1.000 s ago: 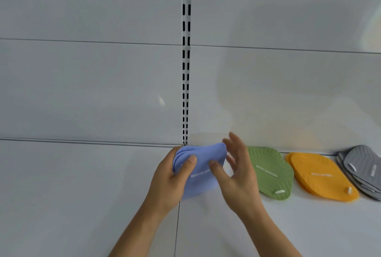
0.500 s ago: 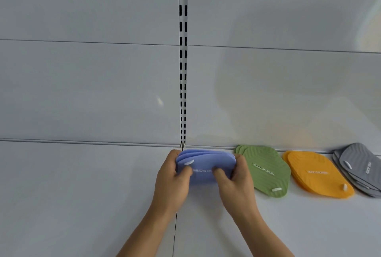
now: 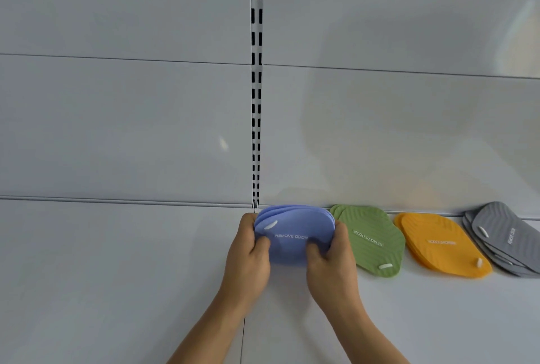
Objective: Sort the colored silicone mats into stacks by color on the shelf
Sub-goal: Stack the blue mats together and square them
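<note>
A stack of blue mats (image 3: pixel 292 232), printed REMOVE ODOR, is held between both hands just above the white shelf (image 3: pixel 117 276), near the back wall. My left hand (image 3: pixel 248 258) grips its left edge, thumb on top. On the opposite edge my right hand (image 3: pixel 333 258) holds it the same way. To the right lie a green stack (image 3: pixel 371 238), an orange stack (image 3: pixel 441 243) and a grey stack (image 3: pixel 505 238), side by side along the back of the shelf.
A slotted vertical upright (image 3: pixel 256 86) runs up the white back panel right behind the blue mats. A seam (image 3: pixel 242 334) in the shelf surface runs forward below my left wrist. The shelf stretches bare to the left.
My right hand closed onto the blue stack's right edge, and both hands have flattened and squared the mats, holding them lower and level near the back wall.
</note>
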### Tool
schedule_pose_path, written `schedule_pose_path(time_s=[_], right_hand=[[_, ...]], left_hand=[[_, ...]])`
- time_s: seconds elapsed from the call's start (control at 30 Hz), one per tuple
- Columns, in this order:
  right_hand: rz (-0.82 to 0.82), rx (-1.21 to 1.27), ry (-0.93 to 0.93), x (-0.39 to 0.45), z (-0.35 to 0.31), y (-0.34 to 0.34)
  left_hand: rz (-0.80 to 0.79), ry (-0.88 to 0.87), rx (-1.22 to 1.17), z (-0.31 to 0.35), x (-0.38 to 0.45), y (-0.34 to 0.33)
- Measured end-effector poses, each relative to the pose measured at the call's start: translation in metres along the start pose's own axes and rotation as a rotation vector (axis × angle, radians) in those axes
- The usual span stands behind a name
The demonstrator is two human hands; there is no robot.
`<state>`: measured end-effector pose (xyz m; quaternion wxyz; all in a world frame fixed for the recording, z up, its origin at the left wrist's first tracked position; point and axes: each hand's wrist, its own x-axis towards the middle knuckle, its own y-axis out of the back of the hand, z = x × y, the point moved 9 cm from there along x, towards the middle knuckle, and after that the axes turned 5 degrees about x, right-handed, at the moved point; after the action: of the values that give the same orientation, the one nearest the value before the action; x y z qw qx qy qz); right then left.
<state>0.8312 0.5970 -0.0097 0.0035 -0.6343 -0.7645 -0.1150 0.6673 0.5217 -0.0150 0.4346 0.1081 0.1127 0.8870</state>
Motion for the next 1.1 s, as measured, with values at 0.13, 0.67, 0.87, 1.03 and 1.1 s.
schedule_pose_path(time_s=[0.13, 0.67, 0.87, 1.03, 1.1], right_hand=[[-0.017, -0.037, 0.047, -0.002, -0.008, -0.001], [-0.037, -0.059, -0.091, -0.001, 0.027, -0.004], [-0.076, -0.229, -0.033, 0.009, 0.021, -0.008], [-0.126, -0.443, 0.028, 0.032, 0.013, -0.001], [-0.140, -0.506, 0.045, 0.038, 0.014, -0.002]], left_hand=[[0.011, 0.002, -0.045, -0.001, -0.001, 0.000], [-0.030, 0.017, 0.044, -0.018, 0.003, -0.010], [-0.087, 0.059, 0.245, -0.019, 0.009, -0.013], [-0.051, 0.070, 0.517, -0.023, 0.036, 0.007], [-0.050, 0.082, 0.553, -0.022, 0.044, 0.010]])
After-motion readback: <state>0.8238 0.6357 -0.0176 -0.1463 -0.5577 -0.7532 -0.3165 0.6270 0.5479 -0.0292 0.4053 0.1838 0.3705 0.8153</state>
